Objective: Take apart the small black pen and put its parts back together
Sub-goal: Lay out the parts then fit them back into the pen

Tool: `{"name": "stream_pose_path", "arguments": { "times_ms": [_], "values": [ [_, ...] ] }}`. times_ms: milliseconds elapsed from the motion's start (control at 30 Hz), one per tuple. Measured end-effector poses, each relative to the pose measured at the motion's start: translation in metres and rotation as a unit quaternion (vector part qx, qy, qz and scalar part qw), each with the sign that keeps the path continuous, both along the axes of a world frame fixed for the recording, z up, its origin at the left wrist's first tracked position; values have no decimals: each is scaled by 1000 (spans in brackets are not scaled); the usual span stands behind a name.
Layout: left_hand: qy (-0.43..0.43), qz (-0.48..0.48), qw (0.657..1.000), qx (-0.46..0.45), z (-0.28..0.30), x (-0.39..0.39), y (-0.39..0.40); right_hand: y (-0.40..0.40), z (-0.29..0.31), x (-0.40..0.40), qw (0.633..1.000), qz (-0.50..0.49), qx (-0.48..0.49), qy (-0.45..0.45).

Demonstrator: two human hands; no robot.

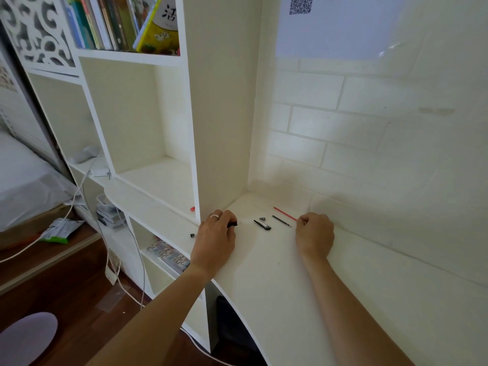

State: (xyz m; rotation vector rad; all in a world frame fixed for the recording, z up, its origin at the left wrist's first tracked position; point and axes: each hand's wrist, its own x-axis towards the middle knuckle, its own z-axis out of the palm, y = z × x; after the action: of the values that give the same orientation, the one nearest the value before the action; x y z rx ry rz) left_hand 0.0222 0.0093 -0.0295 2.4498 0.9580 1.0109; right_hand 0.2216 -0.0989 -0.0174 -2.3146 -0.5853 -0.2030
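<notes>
Head view, QR code sheet [327, 25], yellow book [158, 30] marked "活"

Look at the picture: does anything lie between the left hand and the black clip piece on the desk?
Nothing visible does. The left hand, gripping a black part, is separated from the clip piece only by bare desk. The small tip lies just behind the piece.
</notes>
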Motion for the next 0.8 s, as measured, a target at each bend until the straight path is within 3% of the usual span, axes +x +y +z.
{"name": "stream_pose_path", "arguments": {
  "times_ms": [167, 267, 533, 667, 800],
  "values": [
    [0, -3, 1000, -4, -1, 0, 0, 5, 0, -7, 993, 93, 34, -63],
    [-1, -6, 1000, -2, -1, 0, 0, 8, -1, -12, 986, 141, -6, -83],
    [-5, -9, 1000, 22, -2, 2, 1, 10, -4, -11, 985, 149, -49, -68],
    [-2, 10, 999, 39, -3, 3, 2, 6, -3, -7, 984, 151, 23, -92],
    [4, 31, 999, 37, -5, 3, 5, 2, -1, -6, 961, 230, 72, -137]
  ]
}}
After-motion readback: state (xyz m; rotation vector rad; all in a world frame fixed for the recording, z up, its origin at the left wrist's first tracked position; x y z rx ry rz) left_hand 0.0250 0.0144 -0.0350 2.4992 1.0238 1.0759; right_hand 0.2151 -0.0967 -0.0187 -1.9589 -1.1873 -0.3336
